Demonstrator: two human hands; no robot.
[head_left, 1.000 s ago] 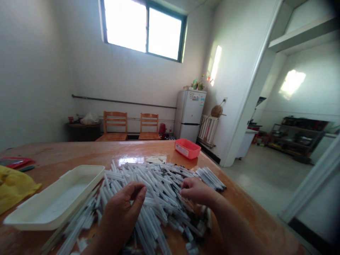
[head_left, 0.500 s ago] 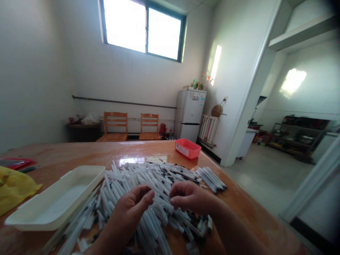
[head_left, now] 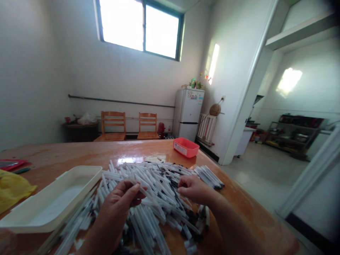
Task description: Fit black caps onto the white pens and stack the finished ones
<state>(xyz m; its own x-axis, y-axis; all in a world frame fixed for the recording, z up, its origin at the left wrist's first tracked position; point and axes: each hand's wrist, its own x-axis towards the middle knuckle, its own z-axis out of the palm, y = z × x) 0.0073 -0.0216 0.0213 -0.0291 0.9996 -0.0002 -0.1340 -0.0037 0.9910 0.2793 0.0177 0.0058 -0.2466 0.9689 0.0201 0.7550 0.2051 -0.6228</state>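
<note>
**Slim translucent white plastic tube (head_left: 147, 193) held aslant**

Over the heaped whitish tubes (head_left: 159, 180), its long axis is slanted from far left to near right, pinched by the left hand (head_left: 123, 194). The right hand (head_left: 195, 188) is curled; whether anything is gripped cannot be told.

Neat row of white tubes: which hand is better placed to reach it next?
Right, probably: the right hand is close beside that row. The left hand is farther away, over the loose pile, seemingly pinching a tube.
</note>
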